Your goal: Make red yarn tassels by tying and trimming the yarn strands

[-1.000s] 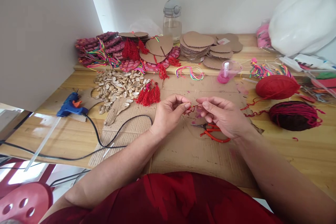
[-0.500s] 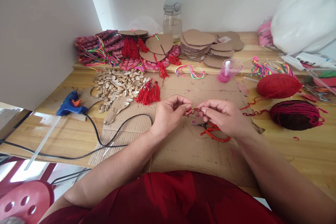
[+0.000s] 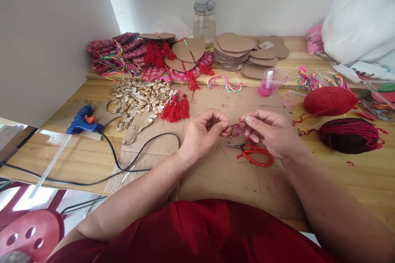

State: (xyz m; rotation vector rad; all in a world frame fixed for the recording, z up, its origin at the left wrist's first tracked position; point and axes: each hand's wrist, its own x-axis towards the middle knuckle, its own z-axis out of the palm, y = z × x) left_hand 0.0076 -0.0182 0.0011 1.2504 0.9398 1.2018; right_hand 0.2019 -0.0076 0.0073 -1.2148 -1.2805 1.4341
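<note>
Between my two hands runs a short length of dark red yarn (image 3: 235, 126). My left hand (image 3: 206, 131) pinches it at one side, with a bit of yellow-green showing at the fingertips. Thumb and forefinger of my right hand (image 3: 271, 132) are pressed together on the yarn's other side. Strands lead from the right hand toward a red yarn ball (image 3: 331, 100) and a dark magenta yarn ball (image 3: 350, 135). Just below the hands, red-handled scissors (image 3: 257, 155) lie on the cardboard sheet (image 3: 228, 183).
Left are a blue glue gun (image 3: 82, 121) with its black cord (image 3: 112, 152) and a heap of peanut shells (image 3: 138, 98). Red tassels (image 3: 175, 107) lie beside the shells. Behind stand cardboard cutouts (image 3: 233, 45), a water bottle (image 3: 204, 20) and a cup of pink liquid (image 3: 268, 86).
My right hand has moved a little to the right, widening the gap between the hands. More of the yarn shows between them, and the scissors are less covered.
</note>
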